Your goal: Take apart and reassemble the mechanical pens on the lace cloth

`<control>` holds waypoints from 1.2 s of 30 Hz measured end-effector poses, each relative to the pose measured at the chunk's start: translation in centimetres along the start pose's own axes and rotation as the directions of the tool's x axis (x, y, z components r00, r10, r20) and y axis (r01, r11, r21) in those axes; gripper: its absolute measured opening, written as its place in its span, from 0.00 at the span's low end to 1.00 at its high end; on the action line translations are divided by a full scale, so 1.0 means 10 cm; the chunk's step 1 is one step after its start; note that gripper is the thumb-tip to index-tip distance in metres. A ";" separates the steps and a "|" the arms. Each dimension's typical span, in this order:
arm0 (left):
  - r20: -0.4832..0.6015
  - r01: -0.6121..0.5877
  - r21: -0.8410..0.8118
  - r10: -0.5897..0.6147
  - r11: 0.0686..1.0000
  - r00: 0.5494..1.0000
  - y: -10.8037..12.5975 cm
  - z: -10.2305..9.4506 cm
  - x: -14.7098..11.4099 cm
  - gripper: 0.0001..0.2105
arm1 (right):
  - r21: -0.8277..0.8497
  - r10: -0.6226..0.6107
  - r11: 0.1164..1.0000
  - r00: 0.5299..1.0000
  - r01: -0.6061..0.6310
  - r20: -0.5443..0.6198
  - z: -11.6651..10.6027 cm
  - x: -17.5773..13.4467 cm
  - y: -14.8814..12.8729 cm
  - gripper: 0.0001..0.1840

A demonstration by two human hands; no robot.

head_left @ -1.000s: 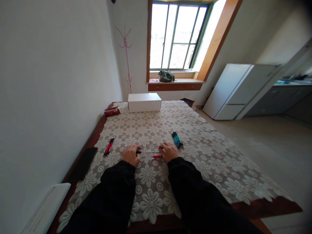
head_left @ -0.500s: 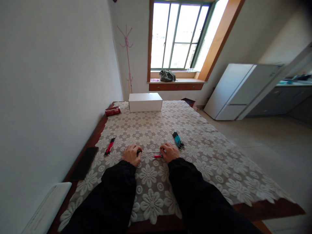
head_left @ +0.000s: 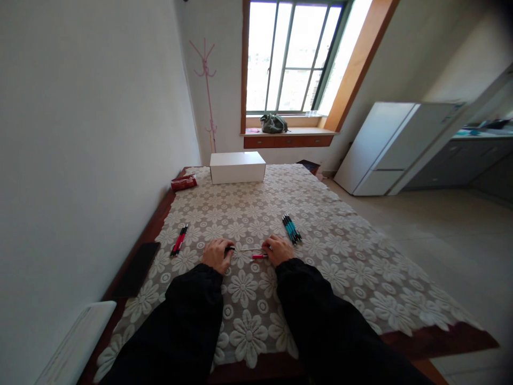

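My left hand (head_left: 217, 255) is closed on a small dark pen part (head_left: 229, 248), whose tip pokes out past the fingers. From the pinched fingers of my right hand (head_left: 279, 250) a thin white pen refill (head_left: 250, 249) points left, its end close to the dark part; whether they touch I cannot tell. Just below it, a red pen barrel (head_left: 258, 256) sticks out beside my right hand, partly covered. Red-and-black pens (head_left: 179, 240) lie to the left of my hands. Several teal-and-black pens (head_left: 292, 230) lie side by side beyond my right hand.
A flower-patterned lace cloth (head_left: 248, 334) covers the table. At the far end stand a white box (head_left: 238, 168) and a crumpled red packet (head_left: 184, 183). A flat black object (head_left: 137, 270) lies at the left edge, near a white object (head_left: 78, 342) by the wall.
The white refill has shifted left, its end now nearer the dark part in my left hand. Both hands keep nearly the same place, and the camera view has shifted slightly.
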State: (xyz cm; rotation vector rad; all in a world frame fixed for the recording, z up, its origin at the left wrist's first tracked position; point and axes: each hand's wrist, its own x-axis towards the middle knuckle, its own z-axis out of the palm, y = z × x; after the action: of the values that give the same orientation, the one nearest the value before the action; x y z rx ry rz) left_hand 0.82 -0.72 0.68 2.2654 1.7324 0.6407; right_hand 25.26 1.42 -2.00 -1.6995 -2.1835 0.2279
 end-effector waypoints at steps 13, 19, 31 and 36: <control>0.001 0.020 0.020 -0.020 1.000 1.000 -0.05 0.03 0.01 0.07 | -0.016 0.025 1.000 0.999 -0.025 0.043 -0.04 0.00 -0.03 0.06; -0.021 -0.003 0.008 0.003 1.000 1.000 -0.07 0.05 0.01 0.07 | -0.018 0.018 1.000 0.999 -0.017 0.042 -0.05 0.00 -0.05 0.06; -0.034 -0.012 0.014 0.012 1.000 0.999 -0.07 0.06 0.01 0.07 | 0.003 0.003 1.000 1.000 -0.003 0.017 -0.03 -0.01 -0.08 0.07; -0.005 -0.017 0.003 0.017 1.000 1.000 -0.10 0.07 0.03 0.06 | 0.000 -0.007 1.000 1.000 0.007 0.022 -0.04 -0.01 -0.09 0.06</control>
State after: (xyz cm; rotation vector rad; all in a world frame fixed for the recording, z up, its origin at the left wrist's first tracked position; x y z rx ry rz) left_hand 0.31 -0.10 -0.35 2.2848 1.7195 0.6481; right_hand 24.61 1.06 -1.39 -1.6972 -2.2045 0.2463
